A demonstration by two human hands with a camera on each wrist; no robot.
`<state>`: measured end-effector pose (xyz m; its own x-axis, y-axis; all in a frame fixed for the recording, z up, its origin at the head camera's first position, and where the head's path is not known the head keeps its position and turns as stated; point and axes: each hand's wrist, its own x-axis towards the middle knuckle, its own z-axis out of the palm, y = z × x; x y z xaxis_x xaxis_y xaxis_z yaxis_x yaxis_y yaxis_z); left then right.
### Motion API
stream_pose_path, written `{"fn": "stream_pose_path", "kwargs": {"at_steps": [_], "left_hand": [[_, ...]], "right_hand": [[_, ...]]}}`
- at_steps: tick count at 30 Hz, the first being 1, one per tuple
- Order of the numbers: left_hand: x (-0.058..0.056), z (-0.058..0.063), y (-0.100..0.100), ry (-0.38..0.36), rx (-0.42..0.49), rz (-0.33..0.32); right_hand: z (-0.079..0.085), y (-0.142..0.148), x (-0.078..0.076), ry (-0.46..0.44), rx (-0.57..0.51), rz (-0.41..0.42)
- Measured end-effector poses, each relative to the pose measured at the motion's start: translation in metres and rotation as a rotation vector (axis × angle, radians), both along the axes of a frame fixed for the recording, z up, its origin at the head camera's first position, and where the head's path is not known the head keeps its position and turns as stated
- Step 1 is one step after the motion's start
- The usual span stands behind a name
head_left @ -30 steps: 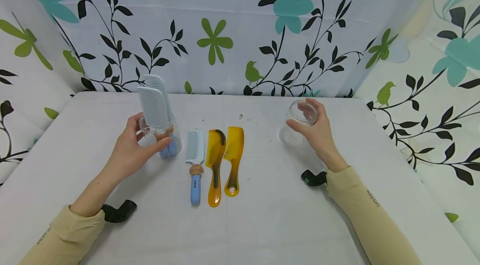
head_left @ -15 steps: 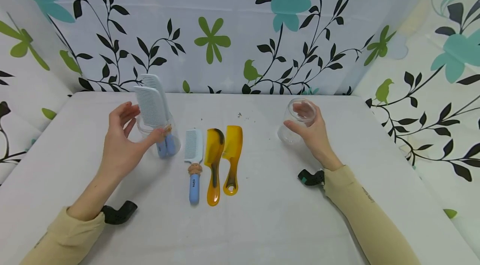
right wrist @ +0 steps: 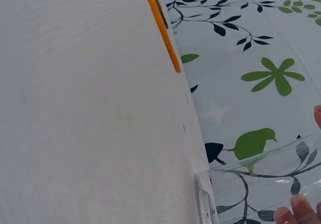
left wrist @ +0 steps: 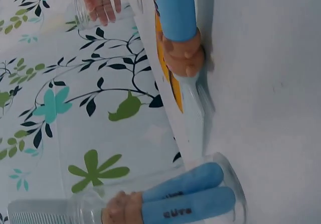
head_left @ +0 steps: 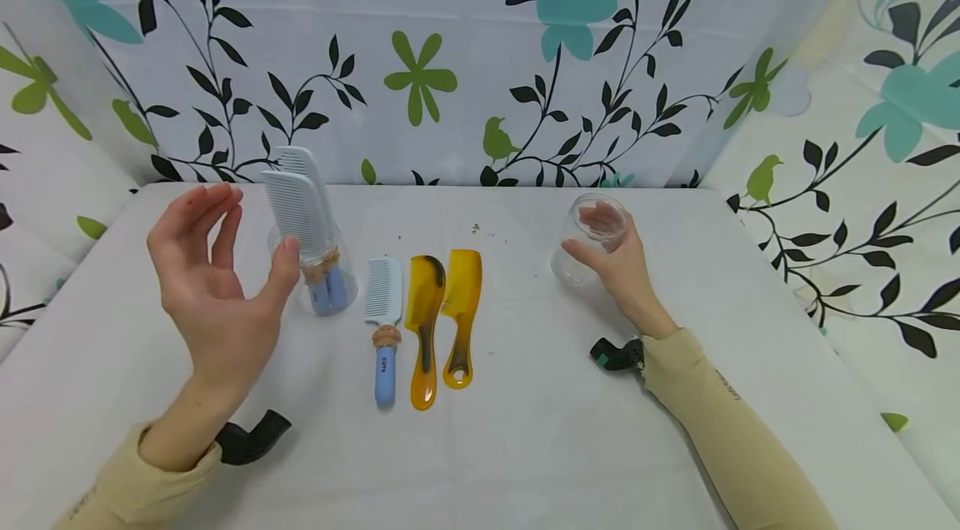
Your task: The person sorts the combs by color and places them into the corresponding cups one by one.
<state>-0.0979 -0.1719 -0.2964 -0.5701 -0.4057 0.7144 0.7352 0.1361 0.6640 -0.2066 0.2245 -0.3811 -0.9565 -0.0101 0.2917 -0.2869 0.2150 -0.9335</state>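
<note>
My left hand, fingers bent loosely and holding nothing, is just left of a clear jar. Two pale blue combs stand in that jar, teeth up; their blue handles show through its wall in the left wrist view. At the right, my right hand grips a second clear jar with thumb and fingers round its side; nothing shows inside it. Between the jars lie a blue comb, an amber comb with dark streaks and a yellow comb, side by side.
Everything stands on a white table. A patterned cloth with leaves and flowers hangs behind and along the sides. Small dark specks lie near the back edge. Black wrist devices sit at both cuffs.
My left hand has let go of the jar with the combs and drawn back to the left. The right hand keeps its grip on the other jar.
</note>
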Motion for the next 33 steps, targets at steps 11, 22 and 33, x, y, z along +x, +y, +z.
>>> {"fn": "stream_pose_path", "kwargs": {"at_steps": [11, 22, 33], "left_hand": [[0.005, -0.012, 0.049, -0.065, -0.314, -0.262], [-0.020, -0.035, 0.081, -0.492, -0.470, -0.379], [-0.043, -0.032, 0.107, -0.830, -0.757, -0.471]], "right_hand": [[-0.001, 0.000, -0.001, 0.004, -0.010, -0.004], [0.000, 0.000, 0.001, -0.002, -0.021, 0.000], [-0.002, -0.002, 0.002, 0.019, -0.051, 0.013]]}}
